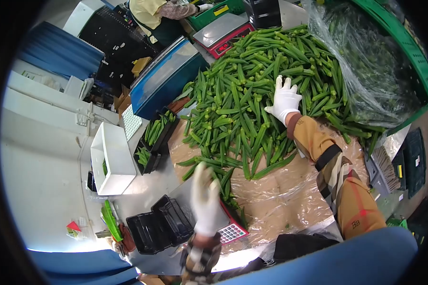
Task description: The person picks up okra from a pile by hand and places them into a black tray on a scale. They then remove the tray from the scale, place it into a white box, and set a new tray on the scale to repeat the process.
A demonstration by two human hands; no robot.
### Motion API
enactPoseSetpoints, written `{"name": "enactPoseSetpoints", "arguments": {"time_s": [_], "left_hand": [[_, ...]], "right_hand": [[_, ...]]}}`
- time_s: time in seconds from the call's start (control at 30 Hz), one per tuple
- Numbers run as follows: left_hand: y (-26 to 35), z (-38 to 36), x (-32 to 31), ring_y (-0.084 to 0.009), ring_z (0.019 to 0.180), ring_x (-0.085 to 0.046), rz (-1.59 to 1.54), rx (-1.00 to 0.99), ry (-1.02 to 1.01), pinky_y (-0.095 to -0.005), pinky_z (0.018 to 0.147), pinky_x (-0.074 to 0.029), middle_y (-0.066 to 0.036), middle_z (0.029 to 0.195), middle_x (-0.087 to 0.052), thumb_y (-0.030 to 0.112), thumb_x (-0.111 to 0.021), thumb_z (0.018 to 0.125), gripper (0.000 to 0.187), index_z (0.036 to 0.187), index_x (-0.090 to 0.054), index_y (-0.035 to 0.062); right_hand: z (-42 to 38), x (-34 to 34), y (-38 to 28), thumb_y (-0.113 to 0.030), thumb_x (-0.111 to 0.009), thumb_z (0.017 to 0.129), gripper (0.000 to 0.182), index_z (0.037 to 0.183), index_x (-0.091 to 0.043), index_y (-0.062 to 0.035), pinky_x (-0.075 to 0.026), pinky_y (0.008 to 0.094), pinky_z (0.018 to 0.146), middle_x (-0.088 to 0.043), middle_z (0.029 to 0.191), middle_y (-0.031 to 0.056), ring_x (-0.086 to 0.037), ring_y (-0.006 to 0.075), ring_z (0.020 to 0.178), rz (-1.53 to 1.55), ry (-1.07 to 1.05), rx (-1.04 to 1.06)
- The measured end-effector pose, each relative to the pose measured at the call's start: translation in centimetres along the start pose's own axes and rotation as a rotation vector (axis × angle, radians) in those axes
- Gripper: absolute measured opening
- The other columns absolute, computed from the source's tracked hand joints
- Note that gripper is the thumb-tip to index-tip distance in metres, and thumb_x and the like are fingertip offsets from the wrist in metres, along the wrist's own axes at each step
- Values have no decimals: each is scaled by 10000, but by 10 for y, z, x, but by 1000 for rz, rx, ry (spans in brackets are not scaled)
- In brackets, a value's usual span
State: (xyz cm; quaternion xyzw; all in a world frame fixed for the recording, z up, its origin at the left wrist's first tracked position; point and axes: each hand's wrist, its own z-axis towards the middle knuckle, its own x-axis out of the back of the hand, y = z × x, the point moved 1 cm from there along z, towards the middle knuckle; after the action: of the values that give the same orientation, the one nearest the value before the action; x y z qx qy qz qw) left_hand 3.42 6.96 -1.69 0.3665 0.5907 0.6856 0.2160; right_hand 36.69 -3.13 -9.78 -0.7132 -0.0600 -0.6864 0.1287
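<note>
A large heap of green okra (238, 95) covers the far part of the table. My right hand (285, 100), in a white glove, rests on the heap with its fingers spread and nothing held. My left hand (206, 202), also gloved in white, is blurred by motion. Its fingers reach upward, apart, and no object shows in them. Beneath it is a scale with a red edge and keypad (231, 233), partly hidden by the hand, with some okra beside its plate. Left of that hand lies an open black plastic tray (150, 231) with a ribbed part.
Black trays filled with okra (159, 128) stand near a white bin (123, 166). A green crate (421, 57) lined with clear plastic (361, 71) leans at the right. Another red scale (223, 31) is at the back, near a person (150, 12) at a green crate. Brown plastic-covered sheeting (280, 199) lies in front.
</note>
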Motion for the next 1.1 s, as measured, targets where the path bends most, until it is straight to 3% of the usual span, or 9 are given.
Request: {"name": "enactPoseSetpoints", "arguments": {"time_s": [0.13,0.3,0.47,0.67,0.8,0.87,0.93,1.0,1.1], "left_hand": [[-91,106,-119,-332,1366,-447,-62,93,-95,-414,1141,-344,-273,1491,-408,213,-723,896,799,1499,-282,-70],[-93,173,-204,-398,1178,-507,809,334,100,-466,994,-461,-295,1318,-483,501,-854,676,1231,1505,-166,-93],[-96,186,-225,-309,1151,-527,964,314,302,-464,890,-505,-184,1244,-502,446,-828,727,1108,1497,-203,-48],[-100,137,-192,-409,1184,-526,850,136,-97,-441,970,-480,-249,1333,-476,174,-722,832,802,1487,-291,4],[-122,80,-178,-381,1180,-575,616,-40,-154,-399,985,-485,-258,1297,-558,130,-701,821,699,1434,-389,6],[-124,57,-163,-355,1084,-644,399,-15,-88,-380,935,-515,-229,1192,-638,111,-698,815,662,1406,-426,-10],[-116,41,-143,-189,917,-658,115,29,24,-315,834,-537,-103,1070,-680,50,-676,844,571,1372,-463,-1],[-121,31,-116,-164,894,-642,7,-19,99,-303,823,-536,-77,1063,-665,19,-665,853,537,1354,-473,14],[-94,-6,-88,-191,1000,-645,150,-62,44,-319,877,-531,-117,1170,-647,13,-705,815,589,1354,-468,9]], "right_hand": [[14,11,1,-434,-877,675,1186,1565,-157,-126,-506,538,907,-402,1446,157,-498,355,1258,95,-94,-97],[23,23,17,-421,-908,623,1228,1551,-164,-115,-537,496,881,-463,1331,197,-598,365,1142,122,-208,-76],[22,11,27,-478,-904,609,1235,1541,-193,-91,-541,468,846,-507,1266,203,-652,350,1040,177,-131,29],[-24,-23,59,-243,-790,746,772,1392,-404,-74,-540,467,830,-563,1186,194,-648,362,1007,450,37,139],[-92,-37,72,-157,-719,761,684,1398,-473,-114,-515,427,917,-615,1254,214,-625,406,1073,575,-184,268],[-115,-55,85,-85,-705,754,644,1369,-513,-91,-495,376,958,-628,1240,189,-636,335,1089,851,-207,313],[-133,-55,96,-50,-702,753,601,1333,-546,-75,-486,344,968,-644,1204,157,-640,269,1085,1067,-166,373],[-150,-38,112,29,-668,785,529,1298,-568,-49,-502,291,922,-632,1102,57,-599,153,999,1275,-231,364],[-171,-44,144,51,-661,803,502,1291,-566,-17,-517,277,913,-632,1150,36,-598,139,1024,1666,-575,80]]}}
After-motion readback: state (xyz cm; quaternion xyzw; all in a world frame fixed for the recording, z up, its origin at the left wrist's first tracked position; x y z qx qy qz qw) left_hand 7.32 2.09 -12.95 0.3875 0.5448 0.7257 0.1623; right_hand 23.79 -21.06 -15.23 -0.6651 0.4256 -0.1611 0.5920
